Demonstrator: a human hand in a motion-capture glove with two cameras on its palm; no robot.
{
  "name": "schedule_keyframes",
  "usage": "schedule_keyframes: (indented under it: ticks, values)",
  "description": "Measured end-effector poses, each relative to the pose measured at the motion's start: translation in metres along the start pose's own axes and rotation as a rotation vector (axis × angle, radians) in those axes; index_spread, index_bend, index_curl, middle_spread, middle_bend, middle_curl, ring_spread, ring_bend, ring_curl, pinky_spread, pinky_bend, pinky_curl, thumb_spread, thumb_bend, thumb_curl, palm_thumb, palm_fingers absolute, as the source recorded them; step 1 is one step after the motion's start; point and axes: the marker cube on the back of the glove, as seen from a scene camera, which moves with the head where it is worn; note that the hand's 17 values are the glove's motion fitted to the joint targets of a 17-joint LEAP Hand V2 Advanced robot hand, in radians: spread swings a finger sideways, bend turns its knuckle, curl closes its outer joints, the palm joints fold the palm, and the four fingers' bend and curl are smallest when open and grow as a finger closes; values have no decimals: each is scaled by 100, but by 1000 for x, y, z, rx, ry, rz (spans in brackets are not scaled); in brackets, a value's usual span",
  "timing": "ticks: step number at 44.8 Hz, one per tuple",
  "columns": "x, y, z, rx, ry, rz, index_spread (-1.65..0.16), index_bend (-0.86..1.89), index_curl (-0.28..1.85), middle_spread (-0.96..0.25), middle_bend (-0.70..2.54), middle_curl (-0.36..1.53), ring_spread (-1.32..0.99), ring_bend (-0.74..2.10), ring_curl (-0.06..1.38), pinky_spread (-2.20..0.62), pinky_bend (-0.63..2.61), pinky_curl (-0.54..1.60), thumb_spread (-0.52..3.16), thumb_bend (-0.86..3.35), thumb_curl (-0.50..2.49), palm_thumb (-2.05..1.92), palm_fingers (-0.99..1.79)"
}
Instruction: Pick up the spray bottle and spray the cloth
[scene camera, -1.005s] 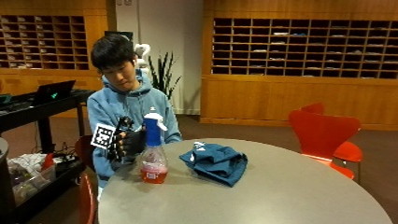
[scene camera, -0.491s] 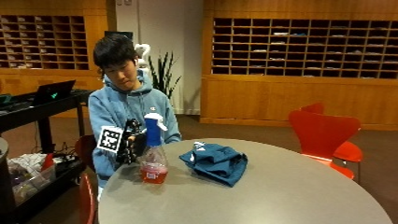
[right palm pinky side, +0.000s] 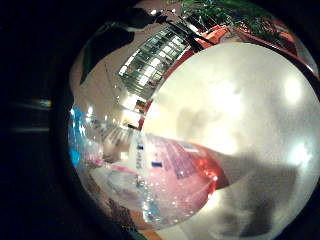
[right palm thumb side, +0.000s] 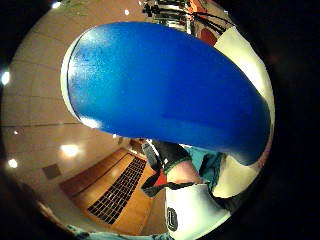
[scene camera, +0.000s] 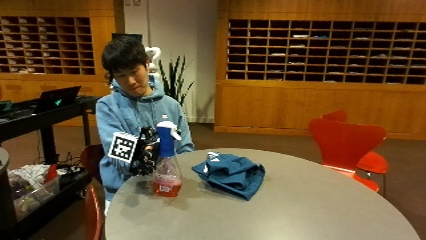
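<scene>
Your right hand, left of centre, now grips the spray bottle by its neck, bottle base still on the table. It has closed in since a second ago; lift next, toward the cloth.

Spray bottle upright on the round table, cloth just beside the bottle on the table, right hand at the bottle's other side, red chair behind the table

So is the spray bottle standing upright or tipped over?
Upright: the spray bottle stands on its base on the table, blue head on top, red liquid low in it.
</scene>
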Motion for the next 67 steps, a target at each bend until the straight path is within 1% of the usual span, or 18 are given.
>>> schedule_keyframes:
  ticks: [2,3,7,20,26,32,38,42,47,51,56,60,65,67]
  values:
    - [2,6,-3,-78,6,-40,-7,13,23,18,30,37,16,48,34,24,34,33,93,-3,32,48,39]
    - [2,5,-3,-89,7,-51,-7,13,23,17,30,37,15,48,34,24,33,33,94,-2,32,48,41]
    - [-3,-7,8,21,10,8,-8,14,23,15,31,37,13,51,35,23,31,33,93,-2,33,50,50]
    - [-9,-25,32,24,51,28,-15,14,27,-1,36,39,-3,56,36,13,21,31,93,-2,34,60,93]
    - [-12,-25,42,-5,66,31,-17,16,29,-7,39,41,-9,55,37,7,17,31,92,-1,36,65,111]
    - [-14,-29,52,15,53,7,-18,18,33,-11,46,43,-12,54,38,2,16,31,92,-2,37,69,122]
    - [-18,-28,59,-1,52,5,-19,20,36,-14,50,45,-14,53,38,-1,17,31,90,-1,39,74,127]
    - [-20,-28,63,3,56,-27,-20,21,38,-14,49,45,-16,52,39,-5,20,32,84,-1,42,79,130]
    - [-24,-31,72,5,63,-71,-21,21,40,-14,44,44,-17,51,39,-11,31,36,68,-2,48,85,133]
    - [-29,-28,78,-53,93,-85,-21,22,42,-14,44,44,-17,50,39,-15,37,38,58,-2,52,88,135]
    - [-37,-22,83,-198,141,-121,-21,25,44,-14,44,45,-18,48,39,-21,42,40,48,-3,57,89,137]
    - [-44,-23,92,-222,197,-181,-21,27,46,-14,45,46,-18,48,40,-23,43,41,42,-3,59,90,137]
    - [-56,-16,99,-317,303,-200,-21,28,47,-13,46,46,-18,49,41,-25,43,42,37,-3,62,90,137]
    - [-62,-14,101,-352,345,-229,-21,28,48,-13,47,46,-18,49,41,-25,43,42,36,-3,63,90,137]
